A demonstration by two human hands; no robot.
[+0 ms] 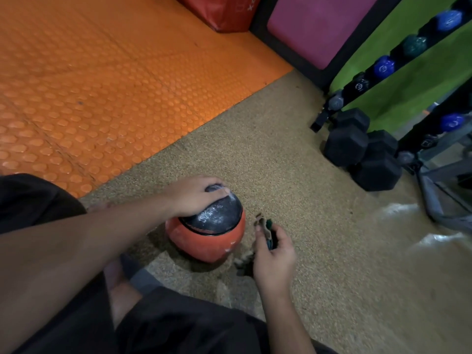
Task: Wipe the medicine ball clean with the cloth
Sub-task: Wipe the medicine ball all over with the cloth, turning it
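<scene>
The left hand point(195, 198) lies over the top of the ball point(207, 231), fingers curled down round its far side; that grip looks meant to pin the ball and keep it from rolling while the other hand works. The right hand point(274, 249) hangs just beside the ball's right flank, not touching it, its fingers and thumb closed on the cloth point(265, 229); the cloth is bunched, with a tan edge and a dark green fold showing above the fingers and a ragged end trailing below toward the floor point(293, 162). I judge the wiping has not yet reached the ball, since cloth and ball are apart.

The ball sits on the floor near the person's knees; it is round, its body worn orange rubber with pale scuffs, its top a black pebbled cap that glints as if dusty or damp. The floor under it is a speckled tan, grainy; beyond runs an orange studded mat point(102, 85); to the right lie black hex dumbbells point(357, 144) by a rack.
</scene>
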